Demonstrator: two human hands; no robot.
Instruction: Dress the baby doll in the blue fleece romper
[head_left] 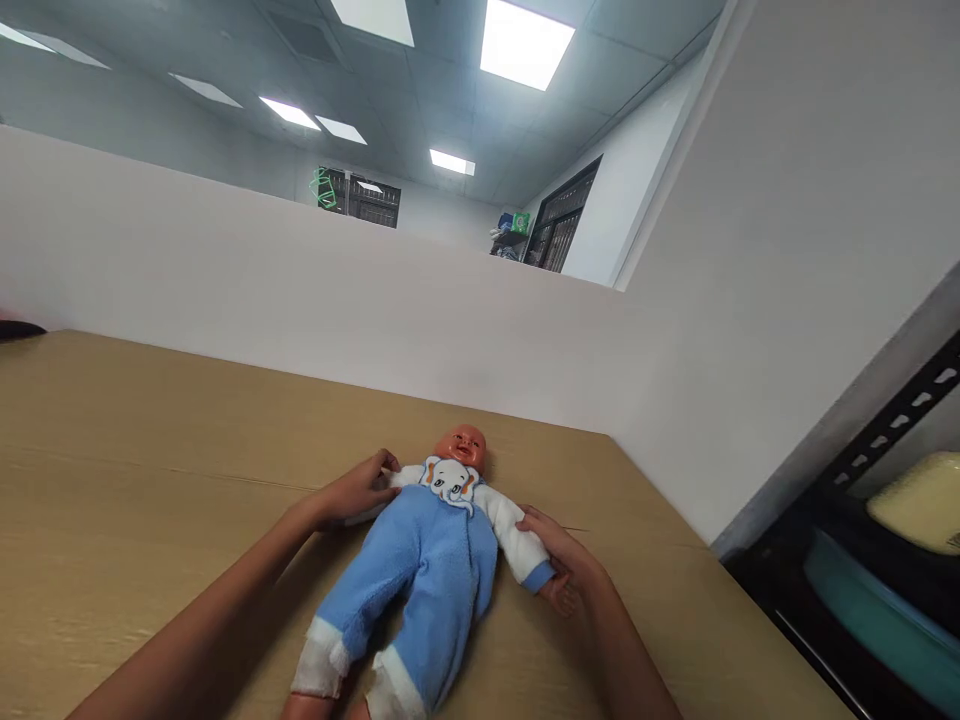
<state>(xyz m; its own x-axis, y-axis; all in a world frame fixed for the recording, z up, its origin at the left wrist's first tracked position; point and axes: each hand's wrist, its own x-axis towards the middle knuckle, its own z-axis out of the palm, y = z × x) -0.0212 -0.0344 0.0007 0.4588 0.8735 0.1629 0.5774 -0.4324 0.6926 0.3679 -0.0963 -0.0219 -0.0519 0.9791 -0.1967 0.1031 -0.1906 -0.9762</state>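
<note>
A baby doll [431,560] lies on its back on the brown tabletop, its head away from me and its feet at the bottom edge of the view. It wears a light blue outfit with white sleeves, white cuffs at the ankles and an elephant-face bib [451,482]. My left hand [356,492] is closed around the white sleeve on the doll's left-hand side in the view. On the other side, my right hand [559,545] holds the other sleeve, just above its blue cuff. The doll's feet are cut off by the frame.
A white partition wall [337,290] rises behind the table [150,480]. At the right stands a black metal shelf rack [885,440] with a teal basin [885,620] and a pale yellow item [922,500]. Something dark [19,330] sits at the far left table edge.
</note>
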